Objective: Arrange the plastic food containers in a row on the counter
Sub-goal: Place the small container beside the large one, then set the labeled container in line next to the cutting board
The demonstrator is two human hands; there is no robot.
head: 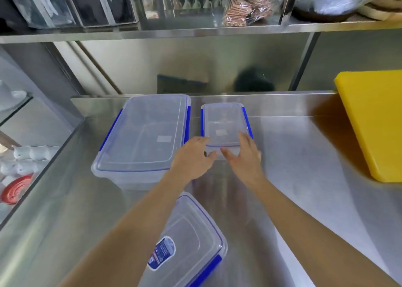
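Three clear plastic containers with blue clips lie on the steel counter [304, 167]. The large container [143, 134] stands at the back left. Right beside it is the small container [225, 123], close to the back wall. My left hand [192, 158] and my right hand [245, 154] both rest on the small container's near end, fingers over its lid edge and thumbs against its front. A medium container [189, 241] with a blue label lies near the front edge, turned at an angle, partly under my left forearm.
A thick yellow cutting board [376, 123] leans at the right of the counter. A steel shelf [195, 31] with bags and boxes runs overhead. Left of the counter, a lower level holds white cups [32, 154] and a red lid [16, 188].
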